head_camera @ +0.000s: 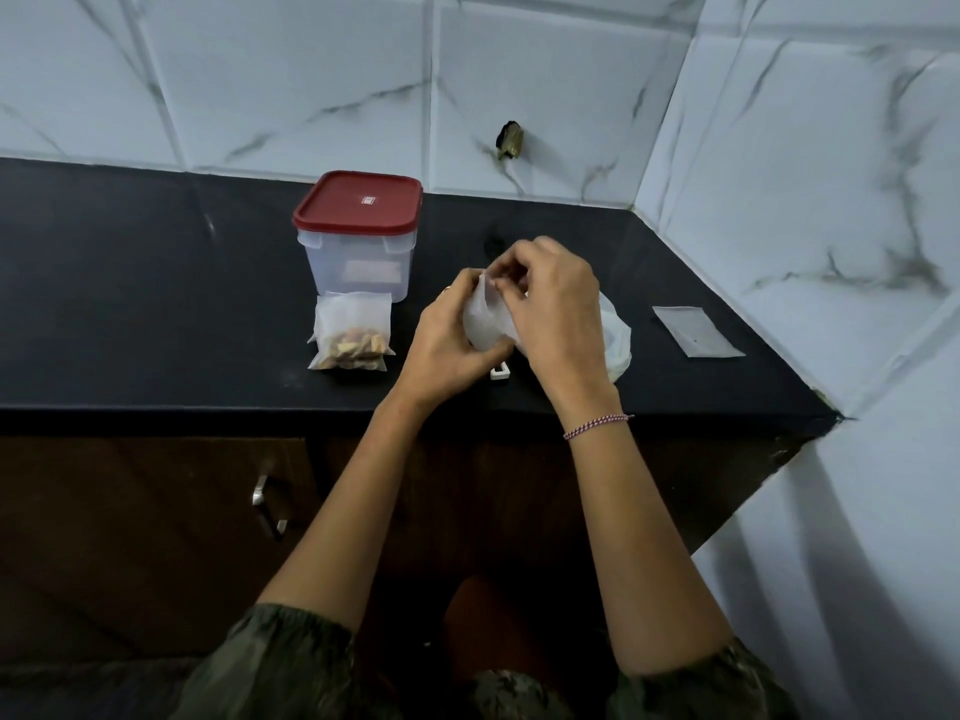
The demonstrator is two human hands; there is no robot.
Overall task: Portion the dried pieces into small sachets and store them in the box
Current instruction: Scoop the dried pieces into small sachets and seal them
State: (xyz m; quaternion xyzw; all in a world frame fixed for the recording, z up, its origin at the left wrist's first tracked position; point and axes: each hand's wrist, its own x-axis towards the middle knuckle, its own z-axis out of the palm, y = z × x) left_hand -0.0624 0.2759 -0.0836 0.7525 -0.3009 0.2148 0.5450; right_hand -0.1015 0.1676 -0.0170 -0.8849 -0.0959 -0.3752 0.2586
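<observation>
Over the black surface [156, 304], our left hand [447, 348] gripped a small translucent plastic sachet [484, 327], our right hand [558, 314] pinching its mouth; contents hidden. A red-lidded clear box [357, 236] sat closed nearby.

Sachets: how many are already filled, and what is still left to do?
Done: one filled sachet lies before the box. In hand: left hand and right hand pinch a second sachet. Left: an empty sachet waits at right, and the red lid is on.

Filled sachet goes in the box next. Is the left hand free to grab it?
Probably not yet: the left hand grips another sachet with the right hand. Nothing lies between it and the filled sachet.
</observation>
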